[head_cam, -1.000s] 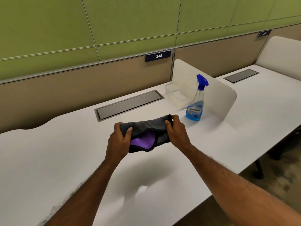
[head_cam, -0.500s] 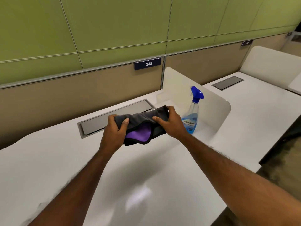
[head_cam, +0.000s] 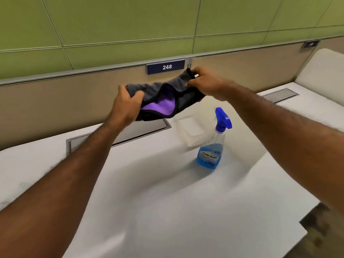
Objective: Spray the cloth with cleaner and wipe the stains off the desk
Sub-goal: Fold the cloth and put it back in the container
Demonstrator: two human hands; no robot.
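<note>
A grey cloth (head_cam: 163, 97) with a purple inner side and black edging hangs stretched between both hands, well above the white desk (head_cam: 167, 202). My left hand (head_cam: 126, 105) grips its left end and my right hand (head_cam: 204, 81) pinches its upper right corner. A clear spray bottle (head_cam: 212, 149) with a blue trigger head and blue liquid stands upright on the desk, below and to the right of the cloth. No stains are visible on the desk surface.
A grey cable hatch (head_cam: 119, 135) is set into the desk behind my left arm. A clear plastic tray (head_cam: 191, 129) sits beside the bottle. A beige partition with a "248" sign (head_cam: 165, 67) backs the desk. The neighbouring desk (head_cam: 307, 108) is at right.
Both hands have lifted the cloth up off desk level and farther from me, toward the partition. The bottle has stayed in place.
</note>
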